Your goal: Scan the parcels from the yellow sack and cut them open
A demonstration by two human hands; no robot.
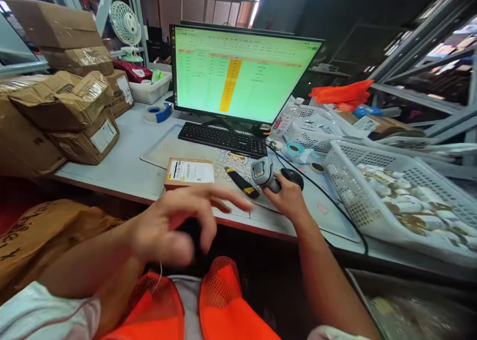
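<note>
A spreadsheet [238, 74] glows pale green with one yellow column (a vertical stripe down the sheet), an orange mesh vest [223, 300] lies over a white shirt [190, 295], the barcode scanner [263, 173] is grey and black, and the box cutter [241, 182] is yellow and black

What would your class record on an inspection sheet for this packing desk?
Surface: white desk with a printed mat.
Job's things: scanner, labelled parcel, utility knife.
Clutter: cardboard boxes, tape roll, basket of small packets.
Hands: right hand grips the scanner; left hand, blurred, hovers open, holding nothing.
Cables: black cable crosses the desk beside the basket.
Surroundings: monitor showing a spreadsheet, fan, metal shelving.
</note>
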